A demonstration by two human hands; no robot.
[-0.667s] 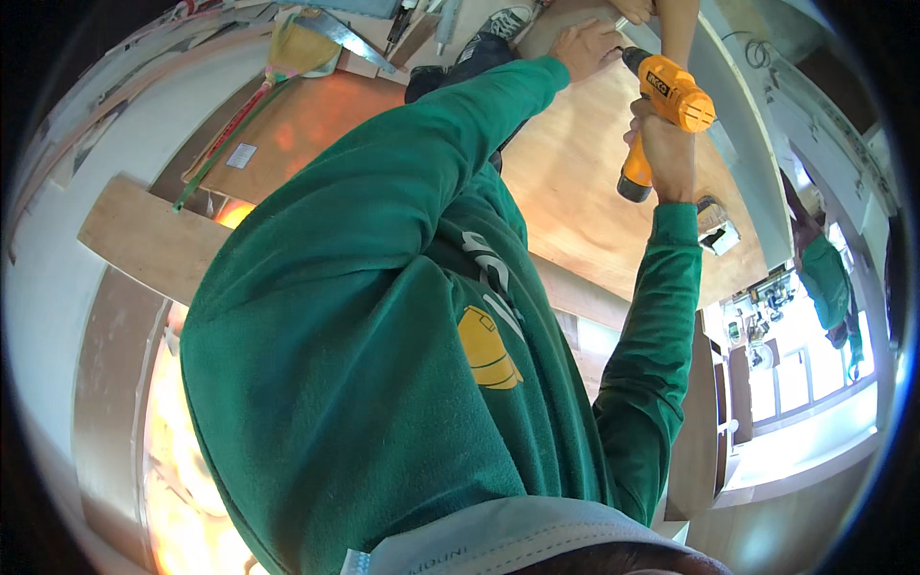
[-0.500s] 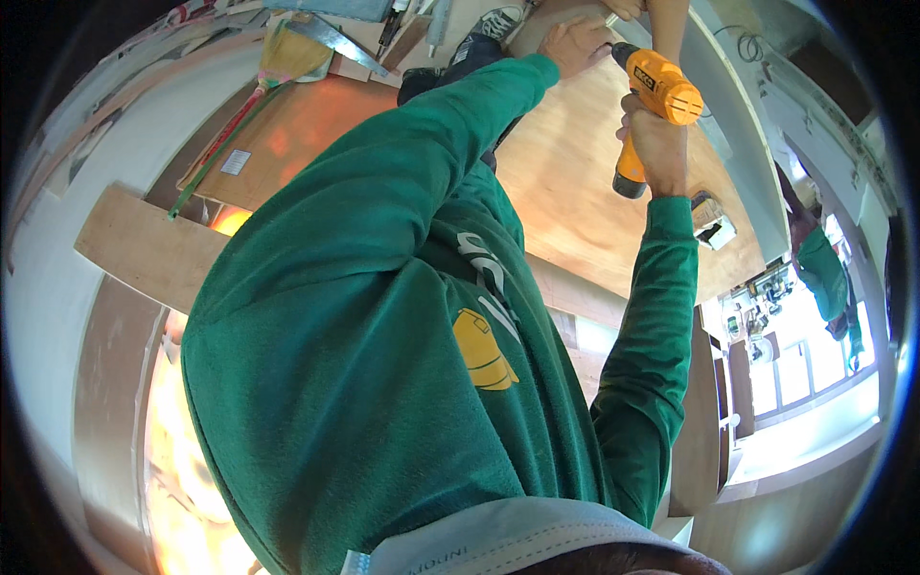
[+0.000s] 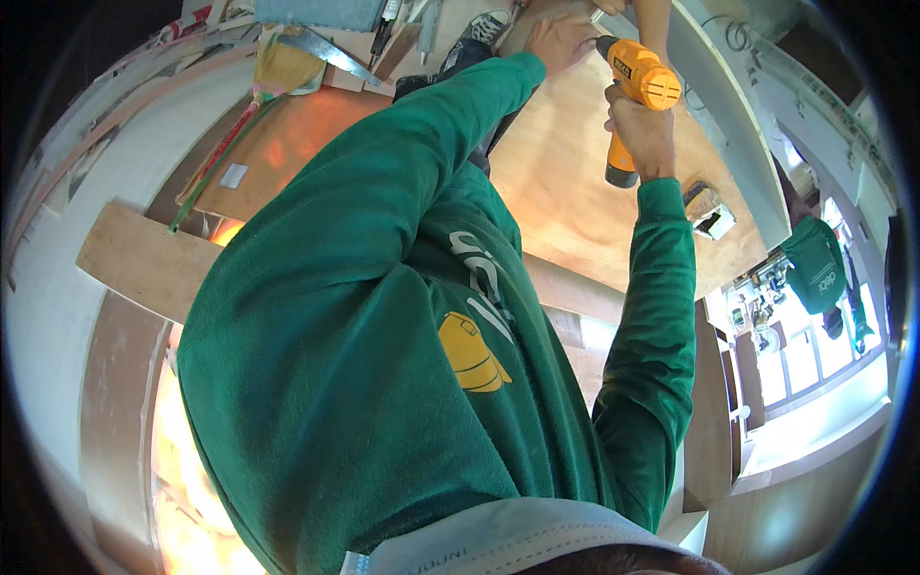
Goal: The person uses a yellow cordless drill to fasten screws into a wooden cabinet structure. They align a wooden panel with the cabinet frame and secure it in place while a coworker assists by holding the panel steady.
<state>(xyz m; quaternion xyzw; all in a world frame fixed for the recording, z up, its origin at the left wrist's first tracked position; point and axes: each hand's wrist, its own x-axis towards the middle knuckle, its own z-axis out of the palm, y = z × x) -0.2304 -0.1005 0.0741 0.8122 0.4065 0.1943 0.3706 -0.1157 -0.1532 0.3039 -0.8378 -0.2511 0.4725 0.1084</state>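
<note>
Orange cordless drill (image 3: 644,77): over the plywood board's (image 3: 565,182) far end, chuck toward left hand | right hand (image 3: 642,129): wrapped round drill grip | left hand (image 3: 559,43): at board's far end (cannot tell if gripping) | co-worker's forearm (image 3: 654,24): beyond drill, same end | small box (image 3: 709,213): on board's right side | handsaw (image 3: 335,57), broom (image 3: 287,69): left of board

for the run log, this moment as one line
right hand: grips orange pistol-shaped drill | left hand: near drill's tip | small white-sided box: on tan wooden panel
</note>
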